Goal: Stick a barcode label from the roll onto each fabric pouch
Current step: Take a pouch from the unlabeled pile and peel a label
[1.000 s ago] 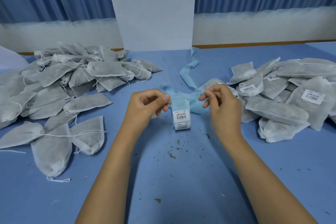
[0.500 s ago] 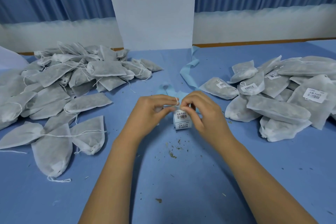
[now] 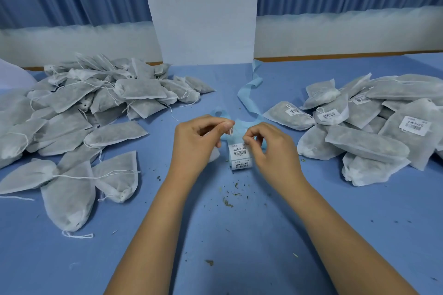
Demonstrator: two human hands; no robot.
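The roll of barcode labels (image 3: 239,156) stands on the blue table (image 3: 239,235) between my hands, with two white printed labels facing me. My left hand (image 3: 197,142) pinches the pale blue backing strip (image 3: 249,90) just above the roll, thumb against forefinger. My right hand (image 3: 272,151) is curled at the roll's upper right, fingertips pinched on the edge of the top label. Unlabelled grey fabric pouches (image 3: 84,108) lie heaped on the left. Pouches bearing labels (image 3: 371,124) are piled on the right.
The spent backing strip trails away toward a white panel (image 3: 203,12) at the table's far edge. Small dried crumbs (image 3: 227,201) are scattered in front of the roll. Two drawstring pouches (image 3: 69,191) lie nearest me on the left.
My hands were apart a second ago, then met over the roll. Now the left has drawn slightly up and left with the strip while the right fingers stay at the label's edge.
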